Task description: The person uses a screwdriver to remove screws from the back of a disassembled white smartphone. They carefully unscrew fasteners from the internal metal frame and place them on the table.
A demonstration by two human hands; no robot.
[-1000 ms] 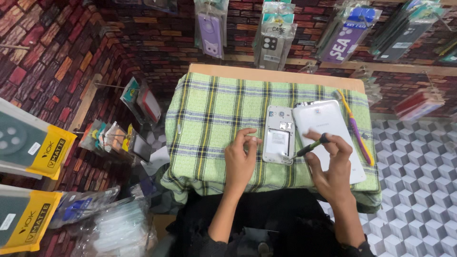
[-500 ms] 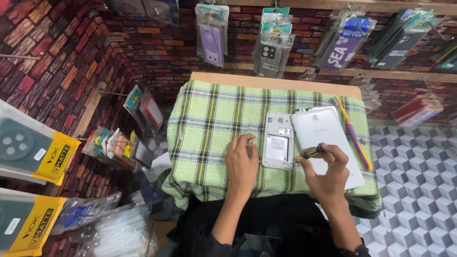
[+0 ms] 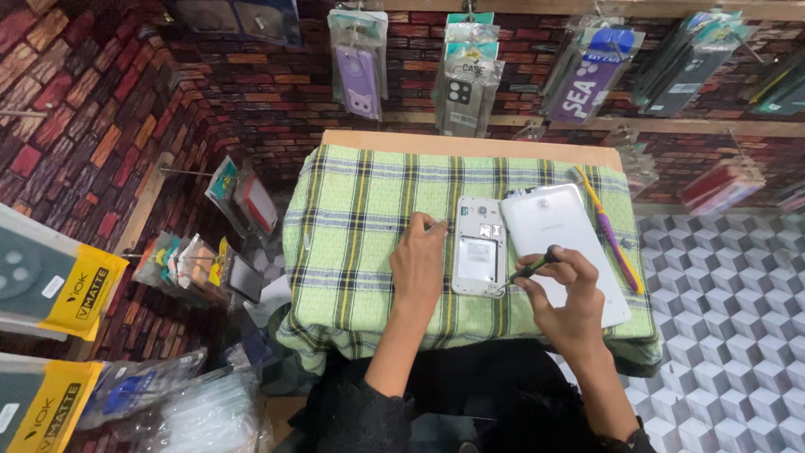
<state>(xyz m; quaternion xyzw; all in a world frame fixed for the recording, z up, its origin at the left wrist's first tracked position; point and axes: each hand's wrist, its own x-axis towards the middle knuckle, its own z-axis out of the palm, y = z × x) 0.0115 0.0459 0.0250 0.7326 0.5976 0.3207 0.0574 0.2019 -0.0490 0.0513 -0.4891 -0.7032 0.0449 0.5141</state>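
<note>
A small white phone [image 3: 479, 247] with its back cover off lies on a green plaid cloth [image 3: 369, 226]. My left hand [image 3: 419, 264] rests flat beside its left edge, fingertips touching the phone's upper corner. My right hand [image 3: 564, 298] grips a small dark screwdriver [image 3: 532, 269] whose tip points at the phone's lower right corner. A larger white tablet [image 3: 558, 239] lies face down just right of the phone, partly under my right hand.
A purple and yellow toothbrush [image 3: 610, 231] lies along the cloth's right edge. The wooden table edge [image 3: 470, 144] shows behind the cloth. Packaged phone cases [image 3: 465, 71] hang on the brick-patterned wall behind and to the left [image 3: 201, 260]. The floor on the right is cube-patterned.
My right hand has brought the screwdriver down and left, from over the tablet to the phone's lower right corner. My left hand stays beside the phone.
</note>
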